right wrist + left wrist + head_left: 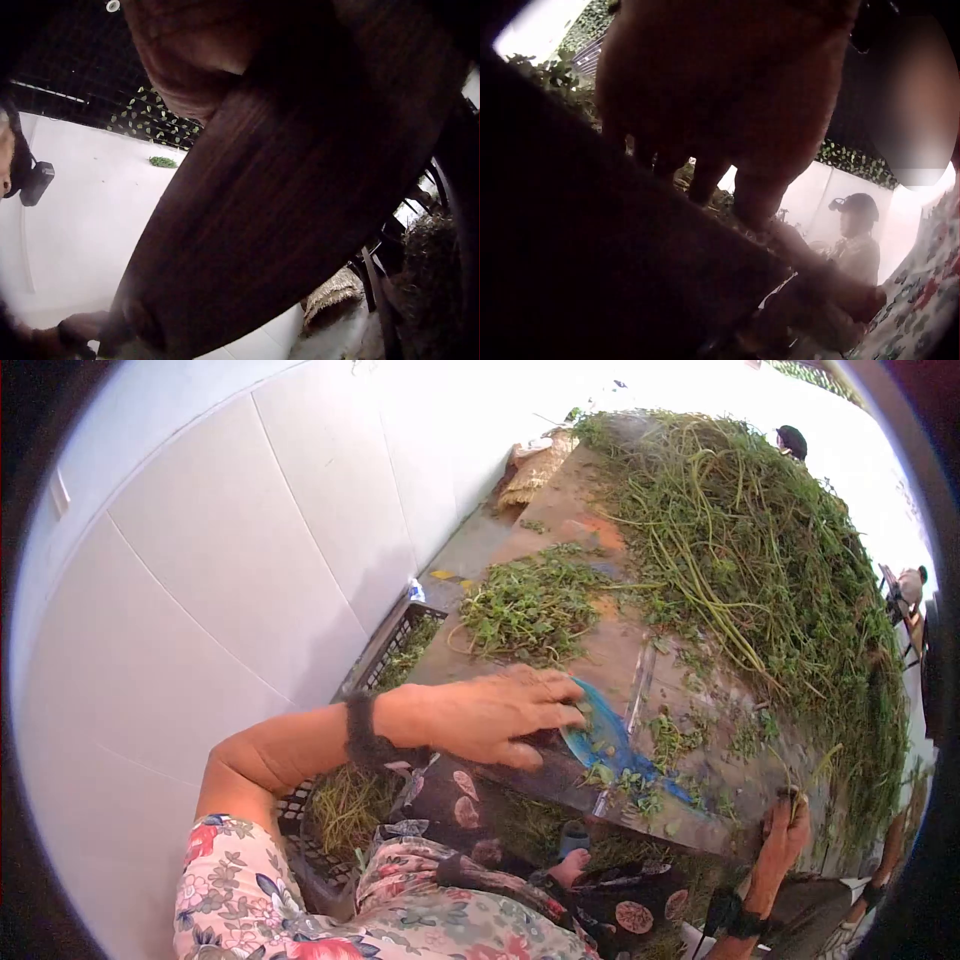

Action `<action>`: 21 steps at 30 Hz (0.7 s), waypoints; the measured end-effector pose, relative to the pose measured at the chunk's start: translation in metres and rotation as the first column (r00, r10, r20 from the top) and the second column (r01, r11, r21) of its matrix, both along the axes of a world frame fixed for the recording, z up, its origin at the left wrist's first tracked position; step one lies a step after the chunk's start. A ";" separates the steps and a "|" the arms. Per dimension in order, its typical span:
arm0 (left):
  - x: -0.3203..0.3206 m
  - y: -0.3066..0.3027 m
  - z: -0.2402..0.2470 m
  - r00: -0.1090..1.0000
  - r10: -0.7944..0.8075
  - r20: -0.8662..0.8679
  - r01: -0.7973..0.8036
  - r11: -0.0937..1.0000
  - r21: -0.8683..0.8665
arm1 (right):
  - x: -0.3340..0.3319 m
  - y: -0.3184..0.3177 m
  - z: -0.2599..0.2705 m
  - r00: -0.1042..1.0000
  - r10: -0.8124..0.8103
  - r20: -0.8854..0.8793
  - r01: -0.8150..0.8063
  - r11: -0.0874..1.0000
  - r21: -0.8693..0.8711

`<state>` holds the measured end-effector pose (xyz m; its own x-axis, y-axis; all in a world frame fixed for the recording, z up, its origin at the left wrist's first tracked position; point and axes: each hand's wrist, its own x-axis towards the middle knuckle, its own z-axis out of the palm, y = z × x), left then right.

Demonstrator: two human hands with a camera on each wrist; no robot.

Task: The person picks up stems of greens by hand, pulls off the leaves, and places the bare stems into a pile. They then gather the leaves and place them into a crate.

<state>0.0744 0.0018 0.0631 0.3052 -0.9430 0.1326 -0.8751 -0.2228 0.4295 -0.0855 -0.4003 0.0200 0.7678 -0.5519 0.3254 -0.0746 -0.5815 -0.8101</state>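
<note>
My left hand [490,715] hovers palm down over the table's near edge, fingers extended and thumb apart, holding nothing. Its fingertips overlap a blue patch [605,735] scattered with leaf bits. Just beyond lies a small pile of leafy greens [530,605]. My right hand [785,828] is at the near right edge, fingers curled, pinching a thin plant stem [783,765]. In the left wrist view, the left hand [727,82] appears dark with fingers pointing down. The right wrist view shows part of the right hand [187,56] above a dark board [262,202]; its fingertips are hidden.
A large heap of long-stemmed greens [740,540] covers the table's far and right side. Below its left edge stands a black plastic crate [390,645] with plant matter. A white wall [240,560] runs along the left. Another person [859,240] wearing a cap is nearby.
</note>
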 end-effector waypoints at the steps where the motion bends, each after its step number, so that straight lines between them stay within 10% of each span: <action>1: 0.002 0.003 0.002 1.000 0.016 -0.012 -0.016 1.000 0.016 | 0.000 -0.001 -0.001 1.000 -0.012 -0.006 0.012 1.000 0.024; 13: -0.050 0.014 0.034 0.851 0.338 -0.402 -0.339 0.938 0.070 | 0.001 0.008 0.013 0.996 0.072 0.045 -0.078 0.985 0.155; 21: -0.043 -0.026 0.011 0.994 0.108 0.007 -0.107 0.975 0.195 | 0.002 0.006 0.009 0.992 0.097 0.078 -0.106 0.987 0.122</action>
